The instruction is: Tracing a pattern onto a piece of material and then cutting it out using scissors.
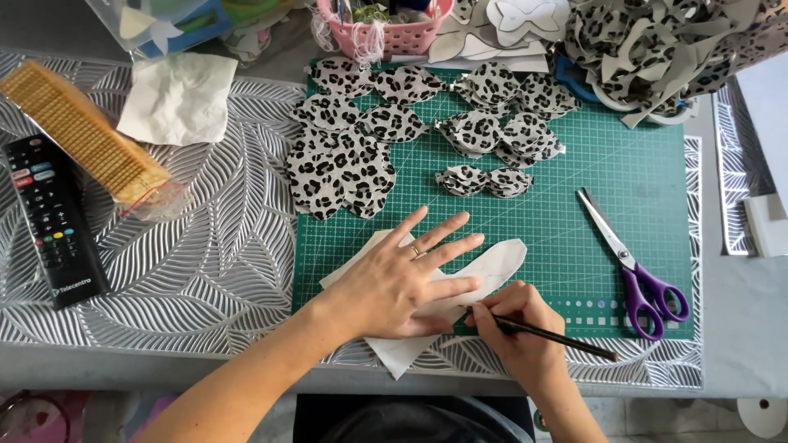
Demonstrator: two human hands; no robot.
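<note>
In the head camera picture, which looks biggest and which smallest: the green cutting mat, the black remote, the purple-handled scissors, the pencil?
1. Green cutting mat, by far.
2. Black remote and purple-handled scissors: look alike in length, so unranked.
3. Pencil in the right hand, though partly hidden.

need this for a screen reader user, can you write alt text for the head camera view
A person's left hand presses a pale template flat on a green cutting mat while the right hand traces beside it with a dark pencil. Leopard-print fabric pieces lie above, purple-handled scissors to the right, and a black remote control far left.
</note>
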